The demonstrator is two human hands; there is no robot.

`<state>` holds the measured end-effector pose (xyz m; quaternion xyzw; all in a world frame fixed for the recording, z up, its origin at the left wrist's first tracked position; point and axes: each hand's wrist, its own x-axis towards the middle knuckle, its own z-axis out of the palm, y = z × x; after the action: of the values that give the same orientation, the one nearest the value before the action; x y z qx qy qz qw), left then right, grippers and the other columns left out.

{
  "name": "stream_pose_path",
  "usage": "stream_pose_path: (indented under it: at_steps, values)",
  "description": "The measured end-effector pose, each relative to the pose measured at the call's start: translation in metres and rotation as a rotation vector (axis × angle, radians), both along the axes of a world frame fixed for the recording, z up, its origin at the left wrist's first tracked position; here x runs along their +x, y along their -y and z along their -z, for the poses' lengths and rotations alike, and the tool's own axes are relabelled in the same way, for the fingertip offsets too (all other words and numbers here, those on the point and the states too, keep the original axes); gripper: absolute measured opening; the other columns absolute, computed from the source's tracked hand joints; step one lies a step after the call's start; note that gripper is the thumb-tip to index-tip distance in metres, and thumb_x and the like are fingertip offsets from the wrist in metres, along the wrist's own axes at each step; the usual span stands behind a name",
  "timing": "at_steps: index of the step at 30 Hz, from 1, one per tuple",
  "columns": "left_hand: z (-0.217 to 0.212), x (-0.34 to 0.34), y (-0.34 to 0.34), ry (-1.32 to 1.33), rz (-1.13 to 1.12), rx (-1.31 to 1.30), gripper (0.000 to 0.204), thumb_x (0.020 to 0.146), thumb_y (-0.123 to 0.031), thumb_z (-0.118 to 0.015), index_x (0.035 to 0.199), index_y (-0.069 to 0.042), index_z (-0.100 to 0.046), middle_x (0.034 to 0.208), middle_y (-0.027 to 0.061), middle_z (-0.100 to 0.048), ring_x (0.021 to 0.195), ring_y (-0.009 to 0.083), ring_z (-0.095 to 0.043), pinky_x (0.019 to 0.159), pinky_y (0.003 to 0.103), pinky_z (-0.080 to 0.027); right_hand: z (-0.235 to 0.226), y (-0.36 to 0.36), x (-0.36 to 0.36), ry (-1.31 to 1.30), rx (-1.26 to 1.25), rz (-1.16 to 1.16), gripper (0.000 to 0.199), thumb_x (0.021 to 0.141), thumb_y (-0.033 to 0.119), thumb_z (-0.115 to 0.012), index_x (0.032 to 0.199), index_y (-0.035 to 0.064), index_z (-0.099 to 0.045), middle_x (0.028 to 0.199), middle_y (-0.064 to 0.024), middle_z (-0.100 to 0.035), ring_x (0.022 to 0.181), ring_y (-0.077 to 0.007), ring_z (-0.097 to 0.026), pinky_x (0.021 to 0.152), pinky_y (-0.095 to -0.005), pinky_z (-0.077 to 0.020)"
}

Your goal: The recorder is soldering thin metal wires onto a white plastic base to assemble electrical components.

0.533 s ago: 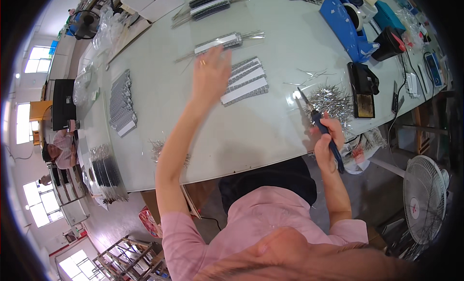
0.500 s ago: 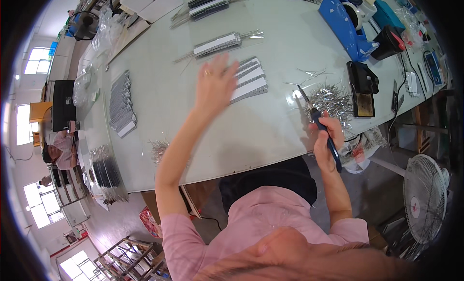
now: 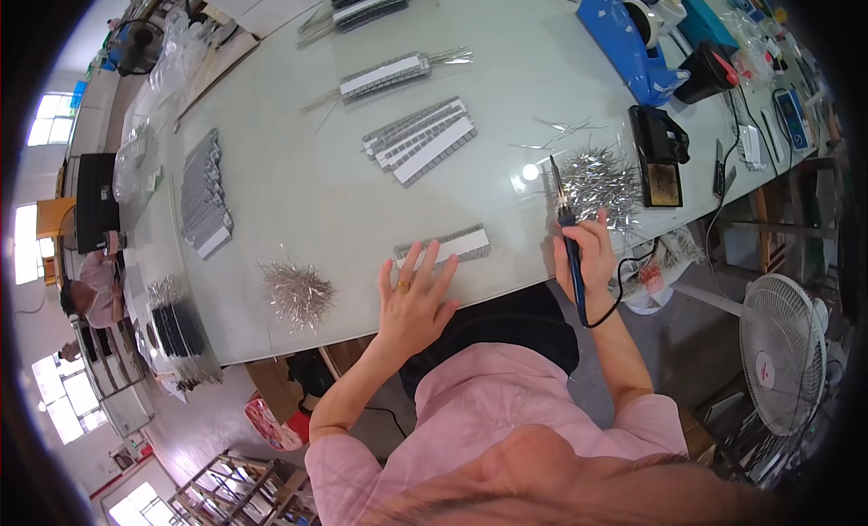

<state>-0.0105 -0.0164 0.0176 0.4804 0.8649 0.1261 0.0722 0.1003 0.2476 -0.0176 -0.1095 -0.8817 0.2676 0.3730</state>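
My left hand point(image 3: 414, 295) lies flat near the table's front edge, its fingertips on a grey strip of components with a white band point(image 3: 445, 246). My right hand point(image 3: 588, 255) grips a blue-handled soldering iron point(image 3: 567, 232), tip pointing up toward a pile of thin metal wire leads point(image 3: 597, 180). A stack of similar grey and white strips point(image 3: 420, 140) lies farther back in the middle of the pale table point(image 3: 298, 191).
A second tuft of wire leads point(image 3: 297, 291) lies left of my left hand. A black soldering stand point(image 3: 658, 151), a blue tape dispenser point(image 3: 633, 33), more strips point(image 3: 384, 75) and stacked grey parts point(image 3: 203, 196) sit around. A white fan point(image 3: 785, 350) stands at right.
My left hand pulled back from the far stack of strips to the front edge, bringing one strip with it. My right hand with the iron stayed about where it was.
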Motion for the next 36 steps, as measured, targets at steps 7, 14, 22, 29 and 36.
stream_pose_path:
  at_steps: [7,14,22,29,36]
  values:
    - [-0.001,-0.013,-0.013,-0.110,-0.139,0.058,0.057,0.084,-0.027,-0.069,0.138,-0.019,-0.053,0.149,0.0089,-0.041,0.136,0.0283,-0.037,0.110,0.057,-0.020,0.000,0.053,-0.015,0.005,-0.054,-0.089,0.029,0.076,0.001,-0.075,0.100,0.0047,-0.059,0.090,-0.0149,-0.057,0.081,-0.0321,-0.061,0.107,-0.0544,-0.0397]
    - [0.006,-0.041,-0.024,-0.123,-0.136,0.304,0.049,0.081,-0.016,-0.073,0.128,-0.013,-0.060,0.125,0.0029,-0.063,0.120,0.0232,-0.055,0.106,0.057,-0.026,-0.007,0.061,-0.024,-0.040,-0.200,-0.008,0.031,0.078,0.003,-0.074,0.104,0.0048,-0.057,0.090,-0.0148,-0.059,0.080,-0.0338,-0.061,0.105,-0.0536,-0.0417]
    - [-0.006,-0.038,-0.021,-0.140,-0.076,0.354,0.048,0.076,-0.013,-0.076,0.122,-0.009,-0.061,0.120,0.0010,-0.063,0.118,0.0206,-0.056,0.106,0.052,-0.032,-0.014,0.036,-0.001,-0.038,-0.178,0.016,0.028,0.081,0.004,-0.073,0.103,0.0044,-0.055,0.091,-0.0122,-0.062,0.084,-0.0298,-0.060,0.108,-0.0522,-0.0374]
    - [0.006,0.000,0.002,-0.093,-0.008,0.273,0.049,0.080,-0.016,-0.073,0.127,-0.011,-0.061,0.135,0.0059,-0.055,0.128,0.0261,-0.049,0.108,0.051,-0.029,-0.015,0.036,0.012,0.016,-0.277,-0.115,0.027,0.082,0.001,-0.068,0.103,0.0031,-0.052,0.088,-0.0115,-0.065,0.077,-0.0230,-0.062,0.112,-0.0538,-0.0326]
    - [0.010,0.019,-0.005,-0.091,-0.048,0.174,0.056,0.079,-0.026,-0.074,0.132,-0.012,-0.058,0.143,0.0082,-0.050,0.134,0.0267,-0.043,0.108,0.054,-0.027,-0.040,0.017,0.019,0.118,-0.358,-0.151,0.025,0.083,-0.001,-0.064,0.105,0.0022,-0.052,0.083,-0.0112,-0.062,0.083,-0.0222,-0.067,0.114,-0.0502,-0.0310]
